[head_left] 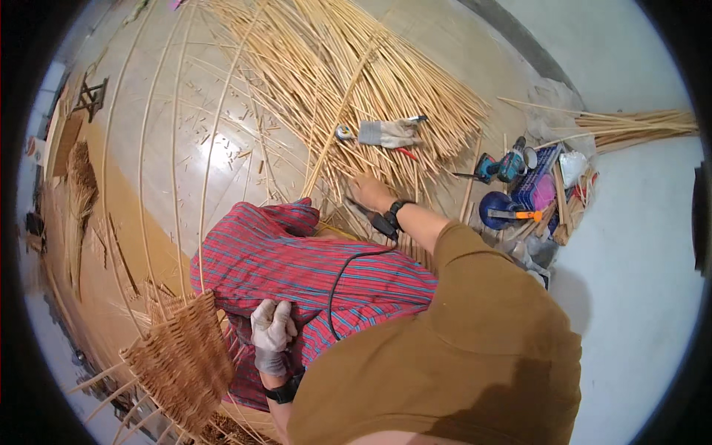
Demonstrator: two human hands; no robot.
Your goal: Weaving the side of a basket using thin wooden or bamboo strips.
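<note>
My right hand (pixel 371 194), bare with a black wristband, reaches to the near ends of a large bundle of tan cane rods (pixel 356 81). Its fingers are curled in at the rod ends, and what they hold is hidden. A dark pointed tool (pixel 378 221) lies along the underside of this hand; its kind is unclear. My left hand (pixel 273 325) wears a pale glove. With fingers bent, it sits over the red striped cloth (pixel 319 252) on my lap, and its grasp cannot be made out. Left of it stands a woven wicker panel (pixel 182 363) with long upright rods.
On the bundle lie a grey-white glove (pixel 389 133), a small round object (pixel 343 133) and a red-handled tool (pixel 406 153). To the right are a teal cordless drill (pixel 512 162), a blue basket (pixel 535 182) and more rods (pixel 638 127). Cut pieces litter the floor (pixel 200 159).
</note>
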